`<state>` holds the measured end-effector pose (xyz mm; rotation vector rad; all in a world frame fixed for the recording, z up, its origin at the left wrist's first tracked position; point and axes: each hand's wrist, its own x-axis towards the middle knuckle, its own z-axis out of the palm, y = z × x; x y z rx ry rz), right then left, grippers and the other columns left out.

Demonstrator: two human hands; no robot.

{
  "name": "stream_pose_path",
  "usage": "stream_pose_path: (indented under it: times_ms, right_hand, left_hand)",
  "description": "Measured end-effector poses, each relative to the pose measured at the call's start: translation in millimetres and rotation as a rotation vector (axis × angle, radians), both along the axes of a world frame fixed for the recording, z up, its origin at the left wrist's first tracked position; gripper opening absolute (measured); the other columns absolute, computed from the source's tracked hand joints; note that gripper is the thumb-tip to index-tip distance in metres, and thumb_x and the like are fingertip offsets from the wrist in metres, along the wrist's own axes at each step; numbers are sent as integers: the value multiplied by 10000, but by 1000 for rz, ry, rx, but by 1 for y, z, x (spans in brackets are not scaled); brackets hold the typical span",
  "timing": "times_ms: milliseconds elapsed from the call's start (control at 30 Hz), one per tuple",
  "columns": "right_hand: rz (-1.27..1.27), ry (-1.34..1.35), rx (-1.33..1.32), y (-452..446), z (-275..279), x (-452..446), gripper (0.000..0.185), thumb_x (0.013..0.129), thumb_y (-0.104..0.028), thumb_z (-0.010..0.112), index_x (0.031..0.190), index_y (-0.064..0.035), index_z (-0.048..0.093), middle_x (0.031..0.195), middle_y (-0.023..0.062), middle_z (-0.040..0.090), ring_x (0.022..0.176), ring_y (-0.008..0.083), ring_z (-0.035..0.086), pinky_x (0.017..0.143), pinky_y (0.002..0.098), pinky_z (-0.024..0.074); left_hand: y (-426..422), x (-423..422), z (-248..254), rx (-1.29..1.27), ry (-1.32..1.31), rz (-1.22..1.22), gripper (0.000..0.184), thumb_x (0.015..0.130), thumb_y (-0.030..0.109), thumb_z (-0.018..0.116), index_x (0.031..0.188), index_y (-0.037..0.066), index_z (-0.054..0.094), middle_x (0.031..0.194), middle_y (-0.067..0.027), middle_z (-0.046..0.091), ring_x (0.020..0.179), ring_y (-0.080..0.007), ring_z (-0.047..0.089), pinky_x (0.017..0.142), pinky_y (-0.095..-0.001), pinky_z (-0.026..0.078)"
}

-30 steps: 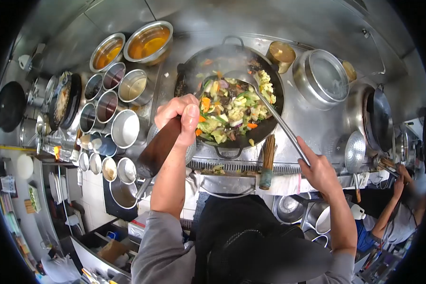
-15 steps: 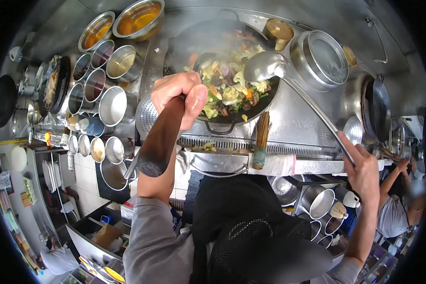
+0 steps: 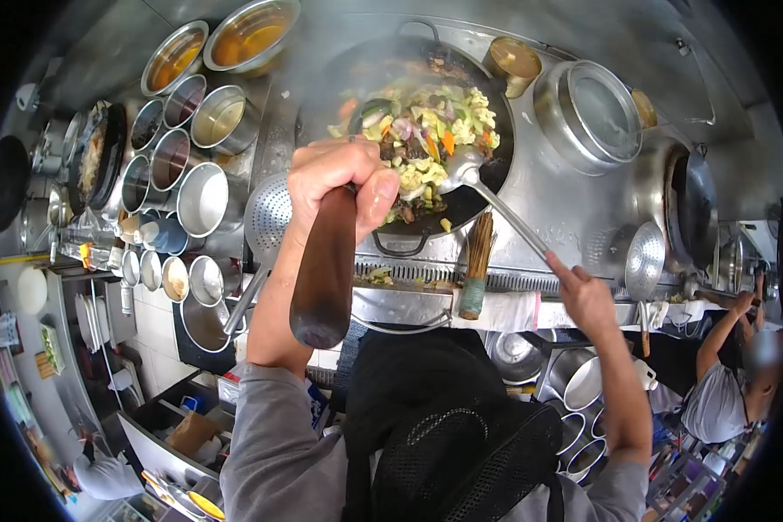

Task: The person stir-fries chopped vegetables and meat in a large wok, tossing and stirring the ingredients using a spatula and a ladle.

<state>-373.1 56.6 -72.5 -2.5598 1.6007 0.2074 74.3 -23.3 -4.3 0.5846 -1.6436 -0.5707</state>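
Note:
A thick dark wooden handle [image 3: 324,278] is gripped in my left hand [image 3: 344,181], in front of the steaming wok [image 3: 501,109]; what its far end joins is hidden by the hand and food. My right hand [image 3: 585,298] is closed on the long metal handle of a ladle [image 3: 466,168]. The ladle's bowl rests at the right side of the mixed vegetables [image 3: 431,130], over the wok. Cauliflower, carrot and green pieces show in the wok.
Metal pots [image 3: 202,198] and two bowls of amber liquid [image 3: 250,36] stand left. A bamboo brush [image 3: 475,278] lies at the stove's front edge. A perforated skimmer [image 3: 645,261] and lidded pot [image 3: 598,117] are right. Another person [image 3: 722,391] stands far right.
The ladle has come down and left from the wok's upper right to the food. My right hand has moved left with it. The wooden handle has swung to point more straight down.

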Motion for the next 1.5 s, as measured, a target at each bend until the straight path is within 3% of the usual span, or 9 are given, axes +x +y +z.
stream_pose_path:
  times_ms: [267, 400, 567, 600, 700, 833, 933, 1200, 1500]
  right_hand:
    - [-158, -268, 75, 17, -57, 28, 718, 921, -56, 632, 1558, -358, 494, 856, 150, 686, 712, 386, 709, 670, 508, 598]
    - [-183, -222, 126, 13, -17, 11, 766, 894, -61, 669, 1556, -400, 484, 924, 154, 693, 767, 387, 710, 732, 516, 594]
    - [-139, -202, 26, 11, 76, -16, 737, 841, -16, 719, 1506, -304, 583, 885, 143, 684, 784, 366, 708, 740, 495, 577]
    - [-128, -199, -12, 10, 83, -20, 719, 860, -21, 715, 1512, -291, 577, 890, 154, 691, 775, 376, 700, 739, 500, 572]
    - [-118, -225, -46, 4, 96, -13, 699, 873, -22, 708, 1509, -283, 579, 903, 166, 698, 786, 391, 700, 743, 503, 571]
    - [-58, -382, -42, -19, 77, 24, 679, 883, -42, 706, 1508, -277, 579, 938, 183, 713, 815, 411, 703, 762, 505, 571]
    - [-38, -453, 90, -40, 59, 66, 626, 928, -65, 684, 1515, -246, 569, 1085, 248, 729, 918, 448, 711, 840, 497, 568]
    - [129, -540, 175, -86, -15, 153, 683, 968, -151, 652, 1599, -285, 427, 1069, 213, 716, 917, 437, 705, 835, 539, 574]
    - [321, -57, 16, -123, -15, 54, 777, 902, -52, 622, 1572, -405, 447, 1029, 100, 691, 879, 317, 738, 802, 476, 602]
  left_hand:
    - [13, -38, 1, -69, -23, 119, 445, 937, 78, 734, 635, 66, 407, 555, -13, 414, 473, -173, 387, 483, -317, 314]
    - [20, -43, -1, -85, 68, 174, 373, 924, 12, 704, 643, 52, 461, 569, -26, 479, 492, -165, 438, 494, -306, 359]
    - [22, -22, 3, -102, 274, 199, 283, 1002, 42, 643, 754, 44, 505, 672, -44, 567, 570, -137, 493, 522, -310, 415]
    - [27, -22, 14, -80, 259, 248, 308, 1023, 101, 612, 780, 83, 423, 598, 2, 416, 525, -116, 364, 542, -320, 289]
    - [35, -6, 23, -135, 360, 240, 312, 1032, 116, 636, 795, 78, 437, 638, -11, 479, 547, -107, 413, 516, -298, 336]
    - [50, -3, 44, -164, 410, 437, 324, 1014, 95, 566, 735, 95, 400, 540, 10, 346, 481, -98, 293, 514, -300, 257]
    - [58, 5, 58, -199, 409, 495, 339, 1012, 86, 553, 719, 106, 384, 536, 10, 341, 478, -100, 290, 505, -302, 251]
    - [76, 15, 66, -269, 408, 628, 342, 1006, 37, 513, 709, 105, 358, 534, 6, 354, 468, -84, 297, 489, -286, 243]
    - [46, 6, 44, -241, 392, 665, 342, 1020, 59, 569, 733, 97, 386, 550, 22, 363, 470, -71, 312, 471, -265, 249]
